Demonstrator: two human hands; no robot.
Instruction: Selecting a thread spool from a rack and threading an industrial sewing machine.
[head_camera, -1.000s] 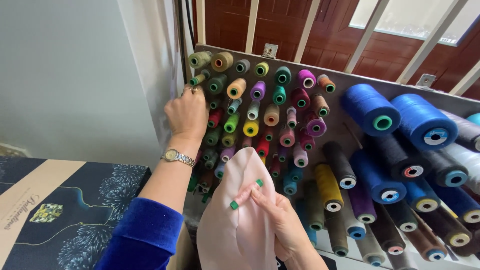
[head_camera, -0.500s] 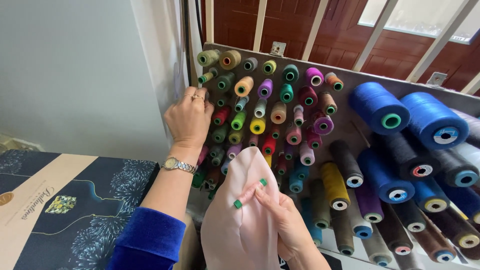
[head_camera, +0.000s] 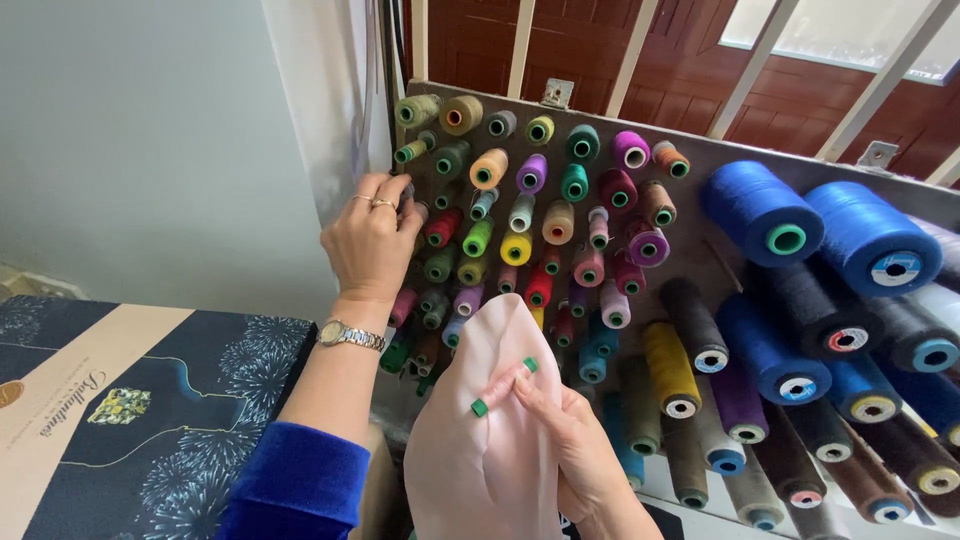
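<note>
My left hand (head_camera: 372, 238), with rings and a metal wristwatch, reaches up to the left edge of a grey thread rack (head_camera: 700, 165) and its fingers close around a small dark spool that is mostly hidden. My right hand (head_camera: 560, 430), with green nails, grips a piece of pale pink fabric (head_camera: 480, 430) held up in front of the lower spools. Beside the left fingers sit a red spool (head_camera: 442, 226), a dark green spool (head_camera: 452, 157) and an olive spool (head_camera: 412, 152).
The rack carries several small spools in many colours and large blue cones (head_camera: 765, 212) at the right, dark cones (head_camera: 690, 320) below. A dark blue patterned box (head_camera: 150, 400) lies at lower left. A white wall (head_camera: 150, 140) is left, brown window bars (head_camera: 740, 50) above.
The view has shifted slightly so the rack sits a bit lower and closer. My left hand stays at the rack's left spools, and my right hand keeps holding the pink fabric.
</note>
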